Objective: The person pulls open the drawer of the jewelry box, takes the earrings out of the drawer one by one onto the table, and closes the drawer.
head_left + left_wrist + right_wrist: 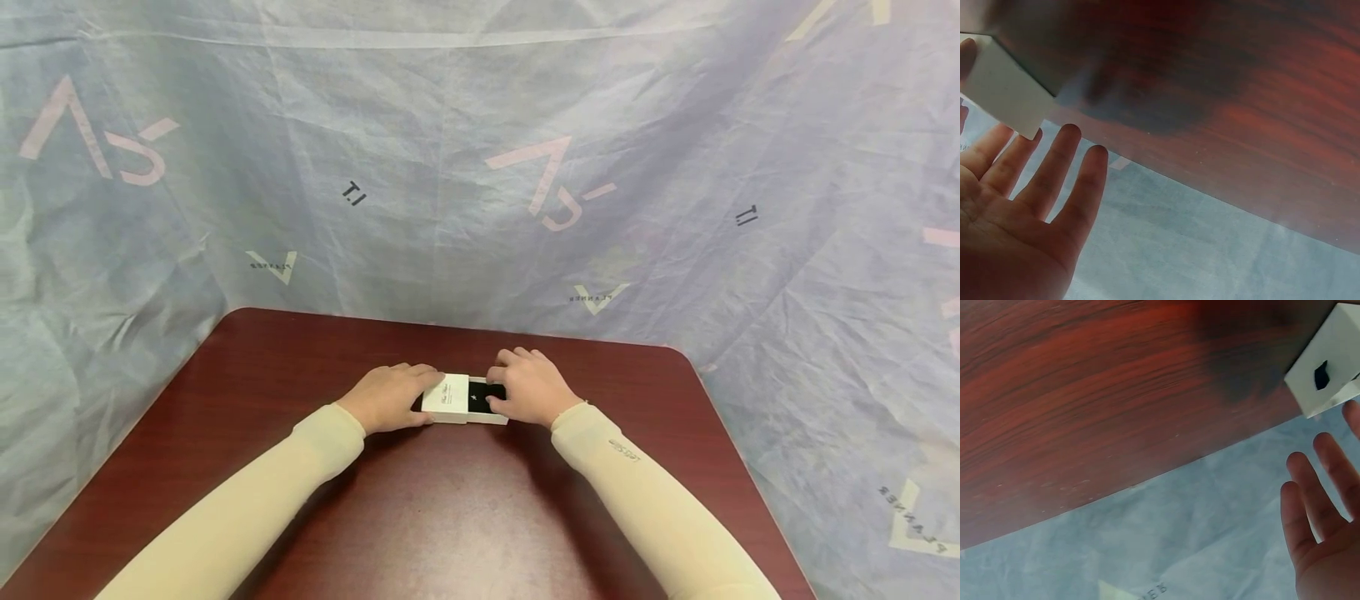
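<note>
A small white slide-out box lies on the dark red table, its printed white sleeve on the left and its inner tray drawn partway out to the right. Black lining with a small light star mark shows inside the tray. My left hand grips the sleeve's left end, thumb at the near side and fingers at the far side. Around the tray's right end my right hand holds on with thumb and index finger. A dark hole shows in the box's end wall; the other right fingers extend past it.
The reddish-brown wooden table has rounded far corners. Behind and beside it hangs a wrinkled grey cloth with printed letters and logos. Pale sleeves cover both forearms.
</note>
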A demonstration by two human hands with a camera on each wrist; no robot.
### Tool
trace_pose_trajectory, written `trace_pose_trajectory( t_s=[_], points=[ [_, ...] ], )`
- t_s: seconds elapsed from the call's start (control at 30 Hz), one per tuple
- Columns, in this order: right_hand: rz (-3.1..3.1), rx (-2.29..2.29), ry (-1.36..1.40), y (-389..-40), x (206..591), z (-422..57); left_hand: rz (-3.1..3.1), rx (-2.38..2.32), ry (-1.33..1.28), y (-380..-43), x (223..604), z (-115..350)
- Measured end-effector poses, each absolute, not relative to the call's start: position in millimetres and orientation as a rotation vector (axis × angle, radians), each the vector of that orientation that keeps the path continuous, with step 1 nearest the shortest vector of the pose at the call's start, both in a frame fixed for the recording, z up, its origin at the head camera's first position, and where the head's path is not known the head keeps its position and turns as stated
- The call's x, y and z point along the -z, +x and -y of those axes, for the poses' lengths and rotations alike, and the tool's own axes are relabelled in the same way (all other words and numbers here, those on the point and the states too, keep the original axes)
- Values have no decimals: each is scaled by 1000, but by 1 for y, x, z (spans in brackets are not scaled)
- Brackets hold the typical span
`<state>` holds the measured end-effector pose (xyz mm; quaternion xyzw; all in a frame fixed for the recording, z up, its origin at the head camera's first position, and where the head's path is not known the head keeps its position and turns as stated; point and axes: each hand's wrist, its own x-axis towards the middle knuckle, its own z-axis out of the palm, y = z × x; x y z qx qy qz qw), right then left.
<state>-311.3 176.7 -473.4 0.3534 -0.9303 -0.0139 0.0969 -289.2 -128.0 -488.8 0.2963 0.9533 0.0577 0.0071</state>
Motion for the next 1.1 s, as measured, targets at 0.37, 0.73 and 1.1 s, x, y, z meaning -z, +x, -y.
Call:
trace_pose_trajectory(
  t_s=[0.37, 0.73, 1.1],
  points=[
    [2769, 85, 1089, -314, 477, -162, -2983, -176, 912, -289, 490, 128],
    [2710, 81, 1170, -315, 482, -157, -2984, -154, 913, -288, 489, 128],
    [2748, 48, 1174, -319, 483, -151, -2985, -160, 905, -288, 490, 129]
  ],
)
